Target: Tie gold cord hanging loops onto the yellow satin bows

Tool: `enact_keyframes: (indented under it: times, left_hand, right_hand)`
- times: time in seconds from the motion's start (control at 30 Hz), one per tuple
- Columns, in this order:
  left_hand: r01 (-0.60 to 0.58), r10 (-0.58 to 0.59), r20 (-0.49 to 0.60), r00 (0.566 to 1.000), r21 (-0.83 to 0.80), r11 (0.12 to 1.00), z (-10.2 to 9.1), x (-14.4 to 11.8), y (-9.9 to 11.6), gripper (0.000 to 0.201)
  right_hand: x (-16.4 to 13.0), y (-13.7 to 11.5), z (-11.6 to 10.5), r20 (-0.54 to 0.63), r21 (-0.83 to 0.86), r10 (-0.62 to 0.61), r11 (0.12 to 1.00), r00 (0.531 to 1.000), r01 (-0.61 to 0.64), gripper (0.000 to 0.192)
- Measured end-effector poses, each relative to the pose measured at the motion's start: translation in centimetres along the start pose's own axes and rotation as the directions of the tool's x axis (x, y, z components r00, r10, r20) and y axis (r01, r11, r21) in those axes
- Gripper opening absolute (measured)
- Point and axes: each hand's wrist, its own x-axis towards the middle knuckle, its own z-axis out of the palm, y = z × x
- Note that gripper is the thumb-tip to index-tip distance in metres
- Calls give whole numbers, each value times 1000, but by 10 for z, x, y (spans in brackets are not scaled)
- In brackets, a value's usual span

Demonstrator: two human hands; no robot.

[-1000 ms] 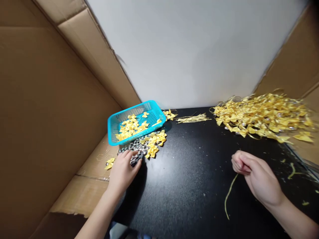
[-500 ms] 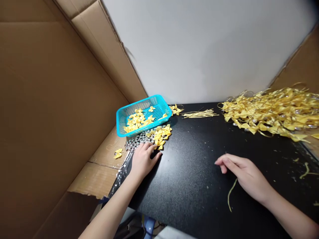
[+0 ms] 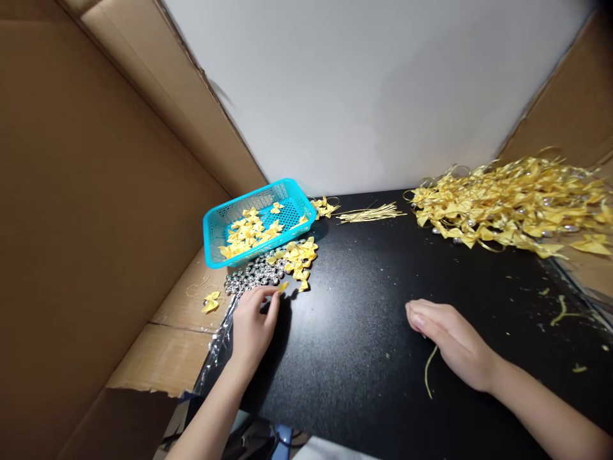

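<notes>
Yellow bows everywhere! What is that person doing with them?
A person sits at a black table walled in by cardboard. Their left hand reaches to the edge of a heap of shiny silver beads, fingertips pinching at a small yellow bow. Their right hand rests on the table over a thin yellow strand. A blue basket holds more bows, and a big pile of yellow ribbon pieces lies at the far right.

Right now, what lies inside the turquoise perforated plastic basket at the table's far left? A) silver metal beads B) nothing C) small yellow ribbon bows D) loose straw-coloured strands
C: the turquoise perforated plastic basket holds small yellow ribbon bows; the silver metal beads lie outside it, in front on the table.
</notes>
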Motion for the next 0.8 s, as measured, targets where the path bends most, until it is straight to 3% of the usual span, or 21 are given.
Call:
enact_keyframes:
  times: [0.03,0.1,0.17,0.23,0.33,0.47,0.67,0.8]
  left_hand:
    - [122,-123,6,992,-138,983,-1,0,8,18]
    - [307,-256,172,951,-463,832,1,2,31,21]
    - [454,-227,405,886,-651,608,11,6,59,24]
    - [580,-145,576,804,-708,404,25,11,86,31]
    - [686,43,718,695,-680,258,49,18,119,40]
    - [742,184,756,629,-654,150,79,24,143,28]
    - [674,301,697,651,-713,193,99,24,146,19]
    - [665,287,690,665,-721,193,101,23,138,15]
  right_hand:
    - [1,-2,0,9,-13,-3,1000,1000,4,45]
    - [2,-6,1,45,-19,-11,1000,999,12,42]
    - [4,-12,2,77,-9,2,1000,997,-1,37]
    - [6,-16,2,78,10,35,999,996,-36,36]
    - [8,-19,2,17,61,57,996,998,-58,42]
    - [11,-15,3,-103,82,93,993,990,-84,44]
    - [13,-8,5,-215,78,178,983,960,-164,42]
    - [14,-8,5,-215,71,160,986,964,-148,42]
